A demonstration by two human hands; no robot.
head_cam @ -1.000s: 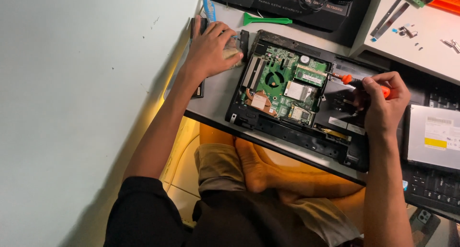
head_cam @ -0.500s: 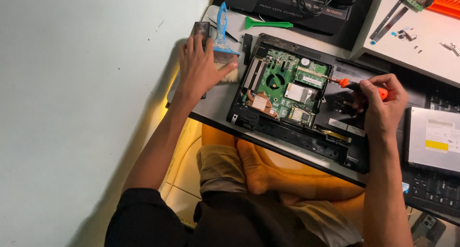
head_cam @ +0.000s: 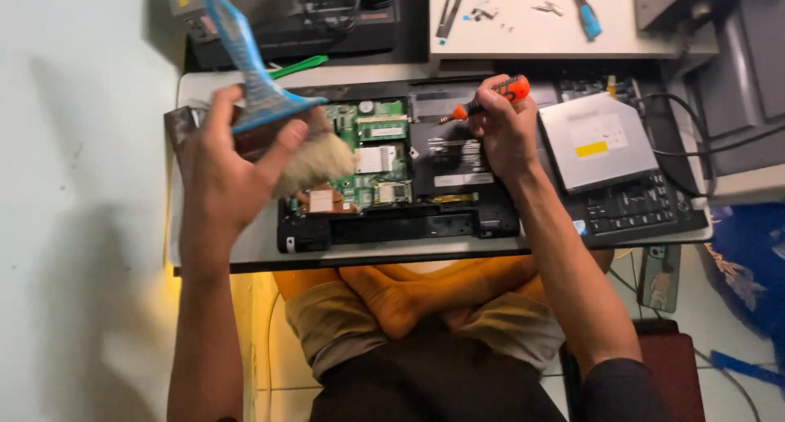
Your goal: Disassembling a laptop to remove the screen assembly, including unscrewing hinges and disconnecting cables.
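- The brush (head_cam: 270, 111) has a glossy blue plastic handle and soft, pale, fluffy bristles.
- The screwdriver (head_cam: 484, 101) has an orange plastic grip with a dark metal shaft.
- The opened laptop (head_cam: 392, 177) shows matt black plastic casing around a green circuit board with coppery metal patches.
- The optical drive (head_cam: 597, 140) has a brushed grey metal lid with a paper label.
- The worktop (head_cam: 245, 246) looks smooth, pale and matt.
- The shorts (head_cam: 327, 324) are khaki cloth.
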